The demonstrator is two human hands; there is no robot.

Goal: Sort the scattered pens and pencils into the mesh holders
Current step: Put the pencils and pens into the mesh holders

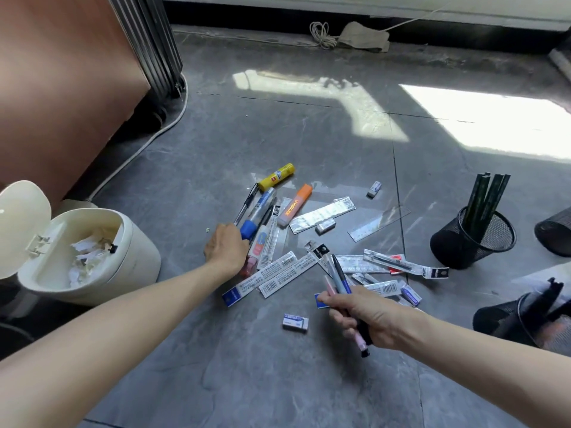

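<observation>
Low on the floor point(278, 381), the right hand point(355, 316) grips a pink pen point(330, 287) and a dark pen point(341, 278) together. The left hand point(227, 248) curls over the pile's 9 o'clock edge by a blue cap point(248, 229); I cannot tell whether it grips anything. Packets point(279, 274) and loose pens lie between the hands. A holder point(472, 242) with pencils point(486, 199) stands at 3 o'clock, apart from the pile. A bin point(102, 267) sits near at 9 o'clock. Bare floor lies at 12 and 6 o'clock.
</observation>
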